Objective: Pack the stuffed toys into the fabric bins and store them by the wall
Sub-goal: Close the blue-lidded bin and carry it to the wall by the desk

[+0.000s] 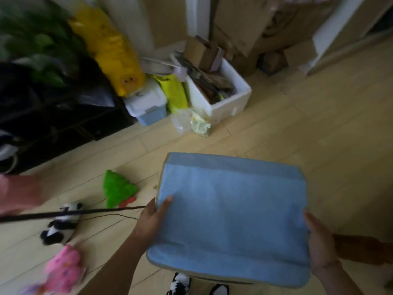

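Holding a blue fabric bin [231, 218] above the wooden floor [297, 124], the person grips it on both sides, left hand [152, 220] with thumb on top and fingers under the edge, right hand [319, 243] wrapped round the opposite edge. It looks shut or folded flat, so packing seems barely begun. Next comes setting it down and opening it near the green toy [117, 188], panda [61, 224] and pink toy [63, 269].

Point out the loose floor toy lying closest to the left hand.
The green stuffed toy; the panda and pink toy lie farther from the left hand.
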